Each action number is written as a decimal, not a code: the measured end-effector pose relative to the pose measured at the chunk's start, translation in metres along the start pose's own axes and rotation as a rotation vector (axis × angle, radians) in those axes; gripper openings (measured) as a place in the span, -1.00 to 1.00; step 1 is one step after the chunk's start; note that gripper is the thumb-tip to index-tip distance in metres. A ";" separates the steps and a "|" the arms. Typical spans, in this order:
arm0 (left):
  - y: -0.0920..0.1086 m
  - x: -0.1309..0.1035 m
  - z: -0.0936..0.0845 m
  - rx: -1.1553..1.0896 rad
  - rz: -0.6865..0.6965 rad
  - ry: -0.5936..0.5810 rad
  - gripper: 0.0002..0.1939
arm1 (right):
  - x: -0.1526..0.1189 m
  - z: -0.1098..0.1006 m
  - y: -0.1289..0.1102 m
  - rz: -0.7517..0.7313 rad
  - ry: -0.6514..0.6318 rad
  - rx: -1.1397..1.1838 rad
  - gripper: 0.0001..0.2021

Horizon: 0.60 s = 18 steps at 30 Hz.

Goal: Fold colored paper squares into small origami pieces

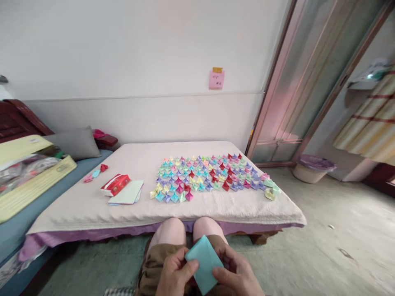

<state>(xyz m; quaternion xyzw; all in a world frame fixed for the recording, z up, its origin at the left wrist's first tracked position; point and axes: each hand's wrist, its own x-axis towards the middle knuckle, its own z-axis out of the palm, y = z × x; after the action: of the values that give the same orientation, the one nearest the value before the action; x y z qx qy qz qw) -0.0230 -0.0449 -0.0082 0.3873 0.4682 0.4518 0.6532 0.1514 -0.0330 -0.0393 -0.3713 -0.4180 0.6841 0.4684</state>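
A folded turquoise paper (pixel 204 265) is held over my lap, one corner pointing up and away from me. My left hand (pixel 176 272) pinches its left edge, thumb on top. On the right side, my right hand (pixel 236 271) grips the paper with its thumb pressed on the face and the fingers curled behind. Beyond my knees, many small folded paper pieces (pixel 197 176) in several colours stand in rows on the cloth-covered table (pixel 216 209). To their left lies a stack of paper sheets (pixel 127 193), a pale green one on top.
A red tissue pack (pixel 115 185) sits beside the sheets, with small pink, blue and red pieces (pixel 96 173) farther left. A yellow box (pixel 37 176) stands on the blue seat. A lined bin (pixel 312 168) is on the floor at right.
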 end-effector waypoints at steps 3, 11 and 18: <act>-0.003 -0.001 0.002 0.029 0.041 -0.040 -0.63 | -0.001 0.004 -0.001 0.065 -0.005 0.085 -0.65; -0.028 0.001 0.004 -0.052 0.283 -0.096 -0.64 | -0.009 0.023 -0.018 -0.058 0.126 0.060 -0.69; -0.013 0.000 -0.011 0.345 0.305 -0.072 -0.82 | -0.012 0.025 -0.023 0.001 0.105 0.168 -0.67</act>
<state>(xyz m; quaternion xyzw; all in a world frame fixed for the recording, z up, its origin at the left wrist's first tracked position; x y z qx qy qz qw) -0.0310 -0.0480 -0.0229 0.5755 0.4510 0.4441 0.5178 0.1401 -0.0454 -0.0075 -0.3662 -0.3340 0.6965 0.5188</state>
